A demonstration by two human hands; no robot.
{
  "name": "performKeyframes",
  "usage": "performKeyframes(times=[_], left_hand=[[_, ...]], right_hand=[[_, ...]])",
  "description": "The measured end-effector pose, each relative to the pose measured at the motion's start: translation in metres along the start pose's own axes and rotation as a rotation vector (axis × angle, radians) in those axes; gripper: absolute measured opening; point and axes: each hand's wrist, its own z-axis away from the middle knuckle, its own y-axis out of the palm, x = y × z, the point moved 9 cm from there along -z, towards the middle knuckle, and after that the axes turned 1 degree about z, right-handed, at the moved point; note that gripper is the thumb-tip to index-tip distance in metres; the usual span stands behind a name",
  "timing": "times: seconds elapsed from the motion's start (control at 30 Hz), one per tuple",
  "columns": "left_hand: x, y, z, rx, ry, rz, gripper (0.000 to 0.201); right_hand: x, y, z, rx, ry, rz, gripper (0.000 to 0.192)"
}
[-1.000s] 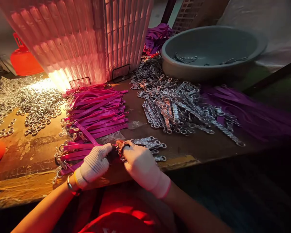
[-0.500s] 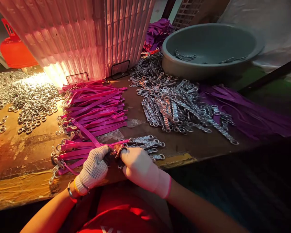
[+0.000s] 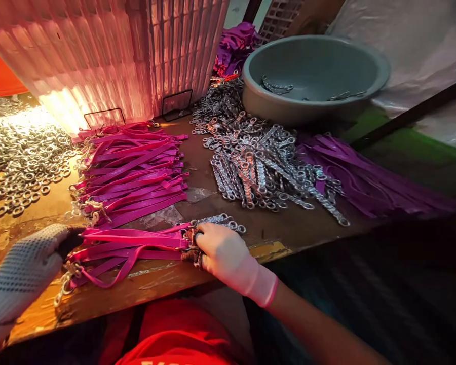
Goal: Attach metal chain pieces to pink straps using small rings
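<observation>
A small bunch of pink straps (image 3: 133, 246) lies at the near edge of the wooden table (image 3: 34, 309). The left hand (image 3: 21, 276), in a dotted glove, pinches the strap ends with the metal clips. The right hand (image 3: 222, 253) is closed on the other ends, beside a few chain pieces (image 3: 220, 221). Behind lies a bigger pink pile (image 3: 133, 172). The straps could slide off the edge if a hand lets go, because they sit so close to it.

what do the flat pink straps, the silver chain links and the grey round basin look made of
Flat pink straps: probably plastic or coated webbing, going by the smooth sheen. Silver chain links: metal, bright and reflective, likely plated. Grey round basin: probably plastic, with a matt, even colour.
</observation>
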Motion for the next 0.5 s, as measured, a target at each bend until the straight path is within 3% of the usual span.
performKeyframes(times=[0.1,0.17,0.23,0.33,0.43,0.5], left_hand=[[-0.004,0.017,0.014,-0.023,-0.097,0.026,0.036],[-0.007,0.045,0.018,-0.003,-0.272,0.325,0.039],[-0.021,0.088,0.017,0.123,-0.434,0.789,0.047],[-0.066,0.142,0.006,0.406,-0.55,1.38,0.059],[-0.102,0.165,0.0,0.636,-0.587,1.659,0.058],[-0.112,0.168,-0.001,0.684,-0.564,1.735,0.053]], right_hand=[[-0.039,-0.015,-0.017,-0.017,0.122,0.068,0.02],[-0.086,-0.03,-0.031,-0.063,0.343,0.177,0.021],[-0.133,-0.038,-0.045,-0.054,0.548,0.308,0.024],[-0.175,-0.032,-0.07,0.013,0.654,0.402,0.024],[-0.192,-0.019,-0.084,0.057,0.684,0.333,0.022],[-0.195,-0.018,-0.083,0.038,0.703,0.256,0.023]])
